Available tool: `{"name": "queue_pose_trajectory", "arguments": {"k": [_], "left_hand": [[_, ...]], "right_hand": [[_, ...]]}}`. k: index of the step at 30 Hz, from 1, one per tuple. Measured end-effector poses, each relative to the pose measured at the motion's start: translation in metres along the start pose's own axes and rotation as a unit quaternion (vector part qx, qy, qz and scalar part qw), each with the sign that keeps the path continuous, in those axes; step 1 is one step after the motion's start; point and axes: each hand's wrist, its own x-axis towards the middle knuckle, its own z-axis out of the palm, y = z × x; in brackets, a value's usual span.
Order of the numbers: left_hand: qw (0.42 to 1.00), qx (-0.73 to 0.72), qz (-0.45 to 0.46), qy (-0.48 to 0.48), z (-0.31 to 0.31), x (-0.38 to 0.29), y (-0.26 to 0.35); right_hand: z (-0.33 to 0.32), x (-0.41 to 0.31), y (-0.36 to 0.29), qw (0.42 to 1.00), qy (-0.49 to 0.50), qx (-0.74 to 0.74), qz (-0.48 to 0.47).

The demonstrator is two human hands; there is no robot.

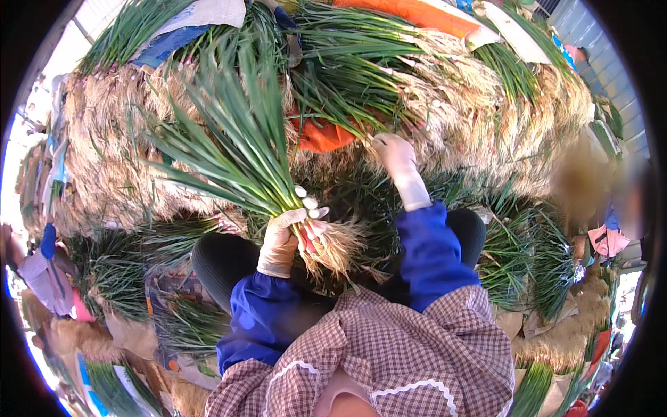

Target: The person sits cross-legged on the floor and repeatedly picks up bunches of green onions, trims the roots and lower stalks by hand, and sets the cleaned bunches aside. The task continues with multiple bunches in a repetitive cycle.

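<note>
My gloved left hand [284, 237] grips a bunch of green garlic [255, 177] just above its pinkish bulbs. The leaves fan up and to the left, and the pale roots [338, 247] hang to the right over my lap. Farther forward, my gloved right hand [393, 154] has its fingers closed at the lower end of a green garlic stalk [359, 130], at the near edge of the heaped plants [359, 68]. Its fingertips are partly hidden. An orange sheet [323, 133] shows under the heap, just left of that hand.
A long bank of stacked garlic with shaggy roots [120, 135] runs across in front. Loose leaves lie around my knees [224, 266]. More plants lie at the left [114, 271] and right [542, 260]. Other people are partly visible at both sides, near a sheet-metal wall [609, 68].
</note>
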Motion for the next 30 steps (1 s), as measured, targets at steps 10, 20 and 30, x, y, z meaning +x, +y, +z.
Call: {"name": "queue_pose_trajectory", "arguments": {"k": [10, 20, 30], "left_hand": [[0.983, 0.111, -0.107, 0.099, -0.013, 0.019, -0.023], [0.994, 0.075, -0.073, 0.033, -0.011, 0.014, -0.032], [0.988, 0.104, -0.093, 0.061, -0.010, 0.016, -0.038]], "right_hand": [[-0.021, -0.126, -0.057, 0.962, 0.059, 0.264, 0.038], [-0.111, -0.157, -0.067, 0.977, 0.206, 0.024, -0.051], [-0.031, -0.147, -0.103, 0.968, -0.148, 0.203, 0.009]]}}
